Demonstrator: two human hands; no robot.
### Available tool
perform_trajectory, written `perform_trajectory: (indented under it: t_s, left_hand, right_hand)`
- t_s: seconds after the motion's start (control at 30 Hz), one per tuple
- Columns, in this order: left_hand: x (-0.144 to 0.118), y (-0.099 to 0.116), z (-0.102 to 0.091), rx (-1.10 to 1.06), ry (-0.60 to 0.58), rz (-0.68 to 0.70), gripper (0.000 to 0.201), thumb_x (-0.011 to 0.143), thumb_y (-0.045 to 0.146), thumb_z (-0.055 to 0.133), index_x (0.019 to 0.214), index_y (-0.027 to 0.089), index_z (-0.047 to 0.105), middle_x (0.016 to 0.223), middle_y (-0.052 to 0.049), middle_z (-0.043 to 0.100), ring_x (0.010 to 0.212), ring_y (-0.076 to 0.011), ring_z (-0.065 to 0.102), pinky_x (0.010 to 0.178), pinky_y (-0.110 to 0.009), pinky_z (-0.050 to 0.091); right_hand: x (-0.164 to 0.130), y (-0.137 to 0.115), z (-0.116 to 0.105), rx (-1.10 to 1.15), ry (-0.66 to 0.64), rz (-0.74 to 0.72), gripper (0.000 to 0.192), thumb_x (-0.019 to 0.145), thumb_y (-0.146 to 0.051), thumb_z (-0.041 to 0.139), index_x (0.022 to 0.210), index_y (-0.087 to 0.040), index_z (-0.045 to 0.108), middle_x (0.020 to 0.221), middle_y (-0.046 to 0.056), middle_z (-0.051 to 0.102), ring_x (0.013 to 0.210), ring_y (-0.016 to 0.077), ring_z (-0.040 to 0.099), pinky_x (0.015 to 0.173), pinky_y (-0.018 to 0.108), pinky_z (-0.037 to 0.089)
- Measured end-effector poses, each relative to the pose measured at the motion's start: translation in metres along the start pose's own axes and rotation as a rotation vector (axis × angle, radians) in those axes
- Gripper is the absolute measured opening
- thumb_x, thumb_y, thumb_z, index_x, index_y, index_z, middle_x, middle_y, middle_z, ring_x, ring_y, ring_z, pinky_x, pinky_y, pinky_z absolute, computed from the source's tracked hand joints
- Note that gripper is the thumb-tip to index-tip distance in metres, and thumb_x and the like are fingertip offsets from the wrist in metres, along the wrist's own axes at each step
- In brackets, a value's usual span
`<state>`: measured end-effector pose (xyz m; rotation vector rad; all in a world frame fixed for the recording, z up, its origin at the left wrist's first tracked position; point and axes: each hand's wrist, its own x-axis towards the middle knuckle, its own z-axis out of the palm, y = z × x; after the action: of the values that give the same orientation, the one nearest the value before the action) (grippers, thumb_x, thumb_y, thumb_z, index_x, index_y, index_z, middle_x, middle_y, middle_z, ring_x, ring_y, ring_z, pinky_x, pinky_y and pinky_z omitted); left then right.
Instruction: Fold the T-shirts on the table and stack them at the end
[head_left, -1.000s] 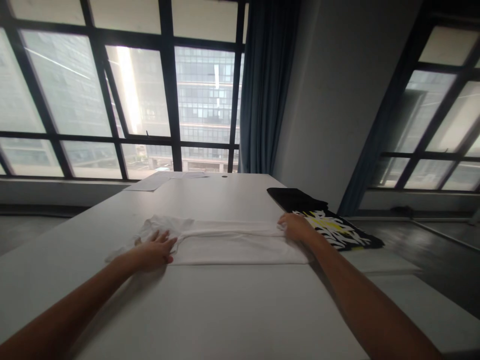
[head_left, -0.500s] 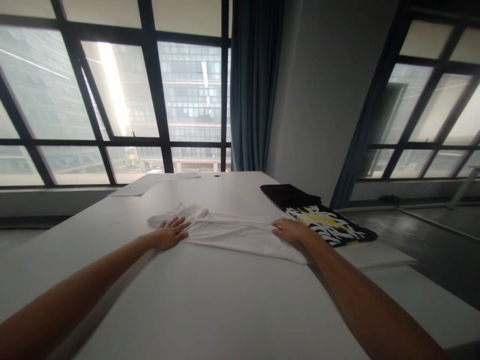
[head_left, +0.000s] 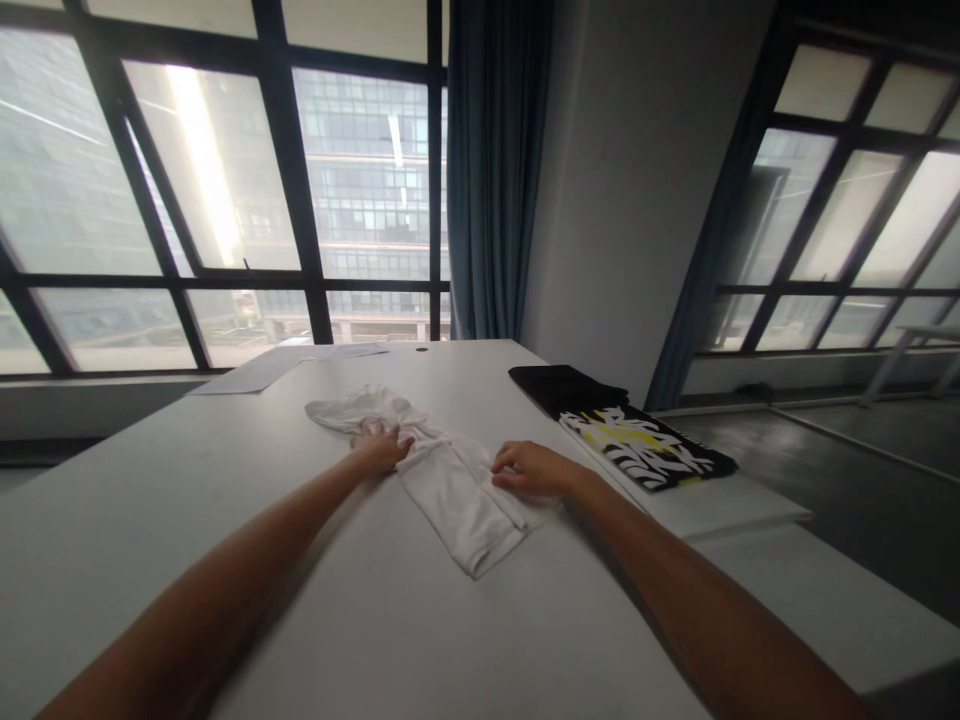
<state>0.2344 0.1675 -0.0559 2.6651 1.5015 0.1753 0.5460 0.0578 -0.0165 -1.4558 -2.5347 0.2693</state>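
Clearly both hands are working on the same folded white cotton garment, which lies as a long narrow strip slanting across the middle of the pale grey table, its far end toward the windows and its near end pointing at the person. The left hand lies on the upper part of the strip, fingers bent down onto the cloth; this looks like a press that pins the fabric against the tabletop, though whether any cloth is pinched between the fingers cannot be told from this angle. The right hand sits at the strip's right edge, fingers curled loosely and touching the fold there, apparently steadying or nudging that edge; it does not visibly close around anything. With one hand pressing high up and the other at the side, the cloth is kept flat and in line.

The garment itself is plain white, soft and thin, folded lengthwise in several layers. Its far end is crumpled and bunched beyond the left hand, while the near end is tidier, with stacked layers showing at the squared corner.

Off to the right, apart from the hands, a black garment printed with white and yellow pattern lies flat near the table's edge. Sheets of white paper rest at the far side by the windows.
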Motion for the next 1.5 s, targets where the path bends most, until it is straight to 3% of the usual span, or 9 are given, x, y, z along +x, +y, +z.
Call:
perform_trajectory:
  t_s: [0.27, 0.47, 0.57, 0.67, 0.8, 0.97, 1.2, 1.33, 1.5]
  left_hand:
    - [0.03, 0.031, 0.005, -0.007, 0.03, 0.122, 0.034, 0.094, 0.035, 0.059, 0.124, 0.018, 0.058, 0.125, -0.009, 0.06, 0.105, -0.023, 0.062, 0.088, -0.043, 0.054]
    - [0.042, -0.013, -0.015, 0.045, 0.001, 0.079, 0.043, 0.094, 0.042, 0.058, 0.131, 0.021, 0.057, 0.137, -0.011, 0.056, 0.124, -0.0331, 0.052, 0.102, -0.056, 0.041]
    - [0.047, -0.039, -0.027, 0.169, 0.029, -0.094, 0.05, 0.094, 0.045, 0.049, 0.141, 0.028, 0.051, 0.154, -0.014, 0.04, 0.144, -0.0407, 0.025, 0.11, -0.068, 0.015]
    - [0.045, -0.044, -0.033, 0.308, 0.152, -0.277, 0.053, 0.096, 0.037, 0.04, 0.147, 0.023, 0.043, 0.157, -0.017, 0.034, 0.144, -0.0394, 0.026, 0.109, -0.066, 0.014]
    - [0.014, -0.012, -0.024, 0.275, 0.16, -0.236, 0.05, 0.098, 0.044, 0.034, 0.138, 0.021, 0.052, 0.135, -0.016, 0.059, 0.122, -0.033, 0.055, 0.1, -0.051, 0.039]
    - [-0.067, 0.033, -0.004, 0.018, 0.065, 0.139, 0.059, 0.09, 0.065, 0.042, 0.131, 0.027, 0.06, 0.134, -0.01, 0.061, 0.123, -0.0276, 0.055, 0.106, -0.039, 0.04]
    - [-0.155, 0.036, -0.026, -0.163, 0.055, 0.209, 0.043, 0.092, 0.057, 0.047, 0.101, 0.025, 0.074, 0.117, -0.007, 0.068, 0.107, -0.0227, 0.063, 0.099, -0.034, 0.045]
    - [-0.174, 0.044, -0.035, -0.141, 0.083, 0.117, 0.036, 0.085, 0.054, 0.058, 0.099, 0.024, 0.074, 0.106, -0.007, 0.068, 0.1, -0.0242, 0.063, 0.09, -0.034, 0.048]
    - [-0.181, 0.051, -0.037, -0.195, 0.131, 0.101, 0.032, 0.092, 0.04, 0.048, 0.09, 0.021, 0.074, 0.094, -0.007, 0.07, 0.082, -0.0195, 0.065, 0.075, -0.029, 0.049]
  right_hand:
    - [-0.004, 0.003, -0.01, 0.012, 0.096, 0.107, 0.032, 0.088, -0.046, 0.06, 0.085, -0.019, 0.077, 0.087, 0.007, 0.075, 0.075, 0.0173, 0.064, 0.069, 0.025, 0.044]
    - [0.0, 0.007, 0.004, 0.096, 0.091, -0.01, 0.026, 0.086, -0.036, 0.064, 0.102, -0.02, 0.076, 0.111, 0.008, 0.072, 0.1, 0.0218, 0.065, 0.091, 0.03, 0.047]
    - [0.005, 0.002, 0.017, 0.144, 0.07, -0.111, 0.04, 0.087, -0.04, 0.063, 0.121, -0.019, 0.069, 0.128, 0.011, 0.065, 0.115, 0.0242, 0.06, 0.103, 0.034, 0.043]
    - [0.008, -0.007, 0.026, 0.154, 0.042, -0.119, 0.046, 0.089, -0.044, 0.061, 0.129, -0.022, 0.064, 0.14, 0.011, 0.056, 0.125, 0.0253, 0.055, 0.108, 0.037, 0.04]
    - [0.008, -0.016, 0.03, 0.055, 0.069, -0.111, 0.043, 0.091, -0.042, 0.059, 0.127, -0.02, 0.065, 0.139, 0.013, 0.056, 0.125, 0.0274, 0.054, 0.108, 0.04, 0.039]
    - [0.007, -0.023, 0.027, -0.006, 0.094, -0.116, 0.028, 0.088, -0.031, 0.062, 0.11, -0.016, 0.073, 0.117, 0.012, 0.065, 0.1, 0.0215, 0.063, 0.091, 0.03, 0.045]
    - [0.003, -0.044, 0.015, 0.052, -0.052, -0.045, 0.038, 0.091, -0.045, 0.057, 0.078, -0.015, 0.076, 0.064, 0.001, 0.064, 0.058, 0.0124, 0.053, 0.059, 0.024, 0.037]
    - [0.007, -0.062, 0.014, 0.035, -0.011, -0.113, 0.035, 0.08, -0.049, 0.07, 0.096, -0.018, 0.076, 0.089, 0.005, 0.069, 0.071, 0.0148, 0.06, 0.068, 0.025, 0.043]
    - [0.016, -0.09, 0.015, 0.014, -0.177, -0.163, 0.074, 0.059, -0.06, 0.084, 0.122, -0.025, 0.068, 0.121, 0.009, 0.062, 0.1, 0.0255, 0.063, 0.086, 0.032, 0.048]
